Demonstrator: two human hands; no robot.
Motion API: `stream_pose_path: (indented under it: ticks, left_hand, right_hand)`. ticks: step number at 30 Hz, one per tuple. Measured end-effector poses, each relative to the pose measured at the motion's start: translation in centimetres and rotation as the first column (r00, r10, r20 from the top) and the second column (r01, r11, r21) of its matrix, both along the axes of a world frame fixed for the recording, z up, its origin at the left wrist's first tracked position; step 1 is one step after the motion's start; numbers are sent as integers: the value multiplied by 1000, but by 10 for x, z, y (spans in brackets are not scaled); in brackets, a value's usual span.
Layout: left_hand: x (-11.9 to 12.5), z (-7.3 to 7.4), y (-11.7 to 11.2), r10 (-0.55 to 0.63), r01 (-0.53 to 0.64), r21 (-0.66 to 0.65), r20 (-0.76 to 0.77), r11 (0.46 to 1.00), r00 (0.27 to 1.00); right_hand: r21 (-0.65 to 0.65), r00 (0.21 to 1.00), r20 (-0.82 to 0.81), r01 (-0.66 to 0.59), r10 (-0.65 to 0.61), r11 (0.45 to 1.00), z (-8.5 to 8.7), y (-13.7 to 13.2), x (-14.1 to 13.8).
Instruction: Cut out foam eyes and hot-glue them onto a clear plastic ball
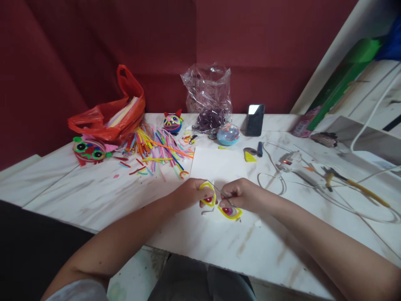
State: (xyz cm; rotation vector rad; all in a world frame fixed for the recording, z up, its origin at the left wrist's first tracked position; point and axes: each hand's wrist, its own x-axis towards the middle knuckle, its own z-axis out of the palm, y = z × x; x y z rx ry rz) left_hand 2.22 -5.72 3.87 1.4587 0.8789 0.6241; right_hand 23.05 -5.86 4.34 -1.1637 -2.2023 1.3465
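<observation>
Stretching before a dark-red backdrop (pixel 250 50): the white marbled bench (pixel 94 196). Over its near side, left hand (pixel 191 193) pinches a yellow-rimmed red-centred eye-shaped piece (pixel 208 200); right hand (pixel 243 194) curls round a slim grey tool (pixel 229 199), a second yellow-rimmed piece (pixel 231 212) just below.

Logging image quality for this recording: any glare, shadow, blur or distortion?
In the head view, bright glare tops the phone; highlights streak the clear bag; soft shadow falls on the table below the right forearm; fine detail on the yellow-edged eye pieces looks soft; picture edges seem stretched.
</observation>
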Motion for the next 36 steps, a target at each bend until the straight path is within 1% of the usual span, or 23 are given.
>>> stream_pose_path:
  ticks: [3,6,11,16,21,27,36]
  left_hand:
    - [-1,-3,4,74,-74,5,40,997,996]
    - [-2,-6,6,125,-123,-37,68,992,990]
    - [-3,-4,3,61,-60,-30,39,998,997]
    - [-1,0,0,85,-83,-46,51,995,995]
    - [-1,4,0,77,-77,-12,-8,997,997]
    - [-4,2,3,34,-33,21,-73,999,997]
    - [-6,2,3,-5,6,29,-33,1000,999]
  right_hand:
    - [52,999,-22,29,-27,998,-1,3,1]
    - [56,1000,-28,14,-13,998,-1,4,2]
    - [23,1000,2,-6,6,1000,3,3,4]
    - [-33,998,13,-58,59,998,10,0,5]
    - [-67,997,48,-55,59,996,11,0,4]
    - [-225,996,-6,-93,94,970,11,-1,4]
    - [-290,987,-66,-163,150,943,13,-1,5]
